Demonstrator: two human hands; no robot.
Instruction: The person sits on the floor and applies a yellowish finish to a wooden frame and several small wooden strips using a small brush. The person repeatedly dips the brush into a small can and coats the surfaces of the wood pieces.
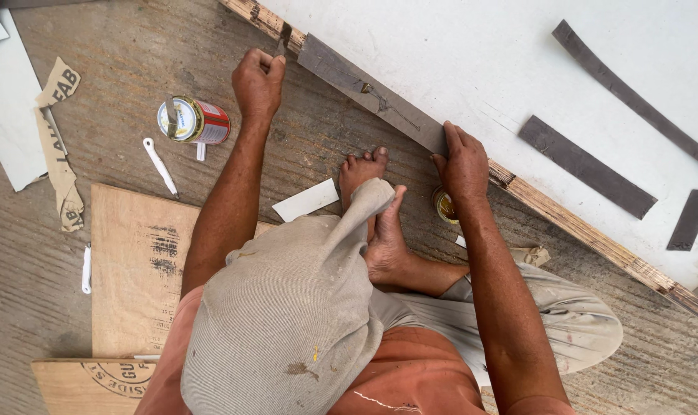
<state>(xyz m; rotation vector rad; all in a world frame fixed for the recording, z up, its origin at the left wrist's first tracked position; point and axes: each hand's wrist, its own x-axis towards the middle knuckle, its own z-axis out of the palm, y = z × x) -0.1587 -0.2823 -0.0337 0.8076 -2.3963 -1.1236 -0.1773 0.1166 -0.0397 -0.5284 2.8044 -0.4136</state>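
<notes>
A long grey edging strip point(364, 84) lies along the plywood edge of a big white board point(472, 61). My left hand point(258, 81) is closed in a fist at the strip's left end, around what looks like a small dark tool point(281, 46). My right hand point(462, 165) clamps the strip's right end against the board edge, fingers curled over it. My bare feet point(368, 173) rest on the concrete floor just below the board. A grey cloth on my head hides much of my lap.
A tin can point(197, 121) lies on its side to the left, with a white plastic spatula point(160, 165) beside it. A small open tin point(443, 206) sits under my right wrist. Spare grey strips point(587, 165) lie on the board. Plywood sheets point(137, 269) and torn cardboard point(57, 154) are at the left.
</notes>
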